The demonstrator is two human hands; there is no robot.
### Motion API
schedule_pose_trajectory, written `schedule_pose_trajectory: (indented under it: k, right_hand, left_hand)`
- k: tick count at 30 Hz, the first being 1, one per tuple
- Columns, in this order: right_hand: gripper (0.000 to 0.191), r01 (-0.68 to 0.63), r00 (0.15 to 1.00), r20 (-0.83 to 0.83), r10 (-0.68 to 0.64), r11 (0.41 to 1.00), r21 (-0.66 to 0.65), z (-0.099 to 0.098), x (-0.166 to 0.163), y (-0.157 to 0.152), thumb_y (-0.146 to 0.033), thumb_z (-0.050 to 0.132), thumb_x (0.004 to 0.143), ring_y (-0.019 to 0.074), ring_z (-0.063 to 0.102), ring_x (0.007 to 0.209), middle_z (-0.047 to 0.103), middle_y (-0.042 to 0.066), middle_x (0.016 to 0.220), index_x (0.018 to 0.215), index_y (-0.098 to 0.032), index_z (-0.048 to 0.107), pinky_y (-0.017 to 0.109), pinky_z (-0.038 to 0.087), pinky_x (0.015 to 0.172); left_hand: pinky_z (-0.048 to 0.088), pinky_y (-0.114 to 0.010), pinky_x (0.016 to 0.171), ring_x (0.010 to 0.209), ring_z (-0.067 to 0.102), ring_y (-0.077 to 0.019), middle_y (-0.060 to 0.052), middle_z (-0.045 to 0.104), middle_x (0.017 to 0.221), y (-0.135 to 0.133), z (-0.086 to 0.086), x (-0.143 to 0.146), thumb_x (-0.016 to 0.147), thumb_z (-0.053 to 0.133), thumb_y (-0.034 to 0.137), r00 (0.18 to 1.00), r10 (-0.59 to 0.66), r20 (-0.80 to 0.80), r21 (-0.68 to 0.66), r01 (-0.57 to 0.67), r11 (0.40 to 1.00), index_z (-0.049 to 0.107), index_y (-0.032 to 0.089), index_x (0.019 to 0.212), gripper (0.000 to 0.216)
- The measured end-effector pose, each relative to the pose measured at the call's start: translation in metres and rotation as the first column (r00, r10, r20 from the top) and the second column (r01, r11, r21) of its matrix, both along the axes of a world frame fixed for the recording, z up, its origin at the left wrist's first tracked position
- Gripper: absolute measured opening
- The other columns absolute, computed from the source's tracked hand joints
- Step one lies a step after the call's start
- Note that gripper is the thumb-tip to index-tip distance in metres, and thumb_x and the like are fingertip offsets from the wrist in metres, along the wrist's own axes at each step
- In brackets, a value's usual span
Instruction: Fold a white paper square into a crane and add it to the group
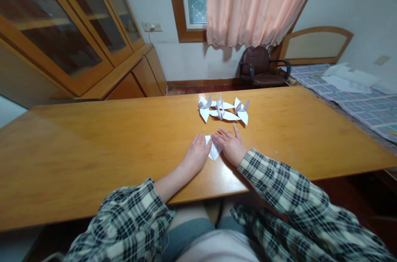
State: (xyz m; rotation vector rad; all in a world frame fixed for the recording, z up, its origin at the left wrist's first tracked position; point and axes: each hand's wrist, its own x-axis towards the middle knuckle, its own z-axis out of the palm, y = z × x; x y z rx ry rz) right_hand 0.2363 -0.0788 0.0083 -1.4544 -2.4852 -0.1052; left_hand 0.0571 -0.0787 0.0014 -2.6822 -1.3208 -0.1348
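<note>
The wooden table [93, 150] fills most of the view, with a chair [260, 65] and a bed [366, 105] beyond its far edge. Near the front edge, both hands lie palm down on a white paper [214, 151]. The left hand [196, 155] is flat with its fingers together and covers the paper's left part. The right hand [230, 145] is flat with its fingers spread and covers the right part. Neither grips; both press.

Just beyond the hands, three finished paper cranes [221, 110] lie in a row, close together and touching or nearly so. Judging from them, three pieces are done and a fourth is at an early stage. The paper shows only as a flat folded shape, with a point toward the person and no wings, neck or tail yet, so most of its folds are left.

The hands hide much of the paper, so its full outline and crease lines cannot be read. How the cranes overlap is too small to tell. The plaid sleeves [279, 187] are cut off at the lower edge.
</note>
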Motion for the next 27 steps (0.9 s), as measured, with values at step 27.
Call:
schedule_pose_trajectory:
  k: [27]
  right_hand:
    - [0.04, -0.064, 0.998, -0.01, 0.064, 0.997, -0.033, -0.005, 0.009, -0.001, -0.014, 0.039, 0.093, 0.0217, 0.031, 0.138, 0.052, 0.007, 0.137, 0.129, -0.024, 0.053, 0.059, -0.004, 0.113]
  left_hand:
    - [0.04, -0.044, 0.105, 0.128, 0.046, -0.0261, -0.022, 0.051, 0.134, -0.001, -0.013, -0.004, 0.089, 0.039, 0.007, 0.995, -0.003, 0.102, 0.018, 0.001, 1.0, 0.048, 0.009, 0.13, 0.042]
